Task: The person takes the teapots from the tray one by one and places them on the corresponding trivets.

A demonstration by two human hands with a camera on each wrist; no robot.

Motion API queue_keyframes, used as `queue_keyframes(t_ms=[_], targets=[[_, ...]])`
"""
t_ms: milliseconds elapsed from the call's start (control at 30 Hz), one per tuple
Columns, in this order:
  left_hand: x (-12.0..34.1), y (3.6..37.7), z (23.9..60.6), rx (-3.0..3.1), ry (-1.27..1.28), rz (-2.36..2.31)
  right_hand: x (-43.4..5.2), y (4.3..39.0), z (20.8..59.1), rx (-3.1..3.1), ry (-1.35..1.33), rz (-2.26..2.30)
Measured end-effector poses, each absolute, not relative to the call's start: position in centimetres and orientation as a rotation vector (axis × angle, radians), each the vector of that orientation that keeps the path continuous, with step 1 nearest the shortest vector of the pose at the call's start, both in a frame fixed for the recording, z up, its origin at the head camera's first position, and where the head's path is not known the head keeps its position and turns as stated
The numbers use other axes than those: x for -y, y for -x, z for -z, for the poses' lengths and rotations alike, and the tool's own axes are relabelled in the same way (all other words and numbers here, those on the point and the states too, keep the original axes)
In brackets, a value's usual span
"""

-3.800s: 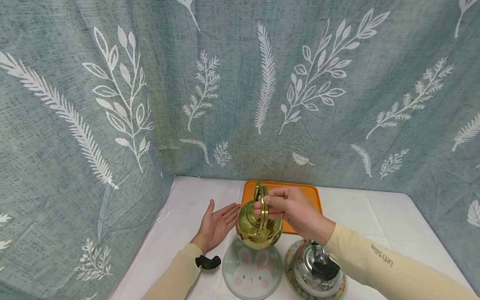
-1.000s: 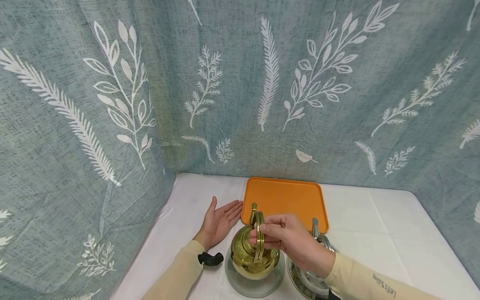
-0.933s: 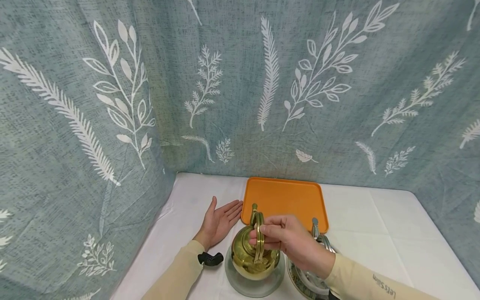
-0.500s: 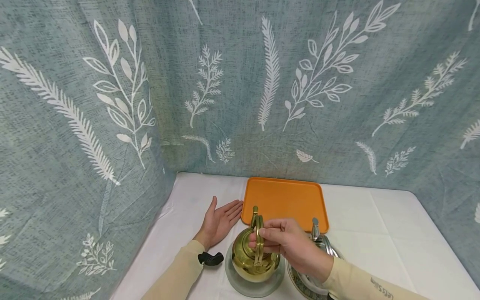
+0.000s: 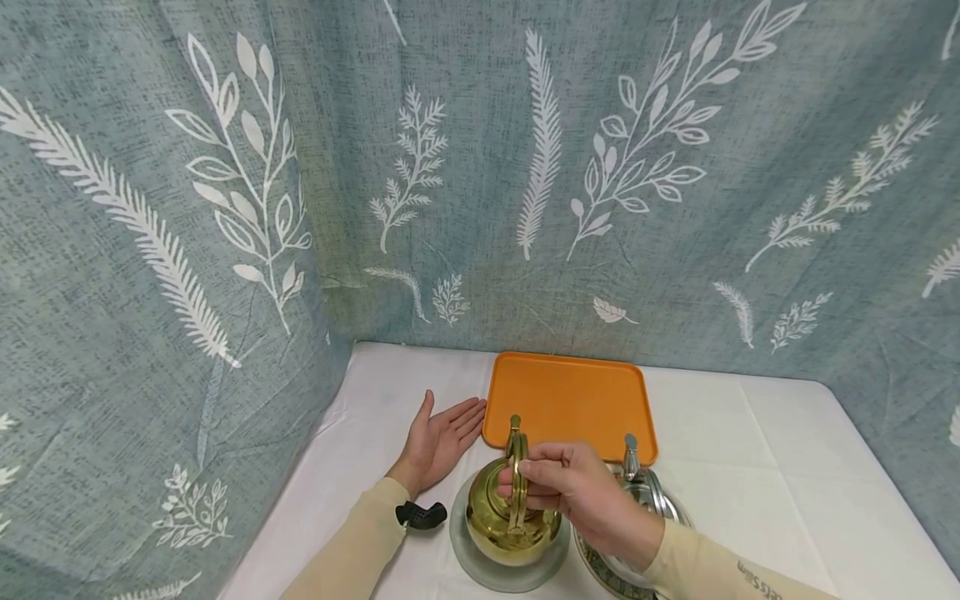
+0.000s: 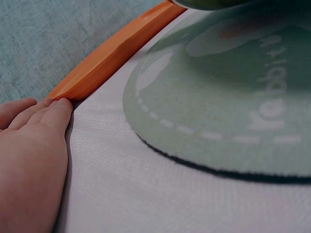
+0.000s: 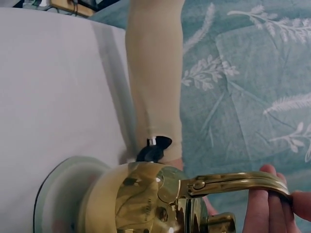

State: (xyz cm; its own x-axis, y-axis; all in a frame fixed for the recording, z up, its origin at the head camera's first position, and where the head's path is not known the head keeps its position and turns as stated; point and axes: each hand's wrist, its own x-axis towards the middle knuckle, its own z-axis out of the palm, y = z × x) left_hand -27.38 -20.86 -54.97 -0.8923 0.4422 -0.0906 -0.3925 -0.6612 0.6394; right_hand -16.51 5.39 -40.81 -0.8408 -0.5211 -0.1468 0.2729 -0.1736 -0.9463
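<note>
Fingers of the right hand (image 5: 581,493) were curled round the top handle of the shiny round gold metal kettle (image 5: 512,523), which sat on the round pale green mat (image 5: 471,560) on the white counter (image 5: 757,467). The setting down looked done, and only letting go seemed left. The left hand (image 5: 438,446) lay flat, fingers apart, holding nothing, beside the flat orange plastic tray (image 5: 570,402).

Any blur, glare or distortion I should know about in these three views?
Head view: wide-angle bending at the edges, gold kettle sharp with bright reflections. Left wrist: green mat soft up close. Right wrist: right hand cropped at the frame corner.
</note>
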Motion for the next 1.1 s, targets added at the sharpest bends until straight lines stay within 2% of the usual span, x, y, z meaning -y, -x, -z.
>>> queue_keyframes(t_ms=[1100], targets=[[21.0, 27.5, 55.1, -0.947, -0.104, -2.499, -4.9, 14.8, 42.1, -1.556, 0.283, 2.049]])
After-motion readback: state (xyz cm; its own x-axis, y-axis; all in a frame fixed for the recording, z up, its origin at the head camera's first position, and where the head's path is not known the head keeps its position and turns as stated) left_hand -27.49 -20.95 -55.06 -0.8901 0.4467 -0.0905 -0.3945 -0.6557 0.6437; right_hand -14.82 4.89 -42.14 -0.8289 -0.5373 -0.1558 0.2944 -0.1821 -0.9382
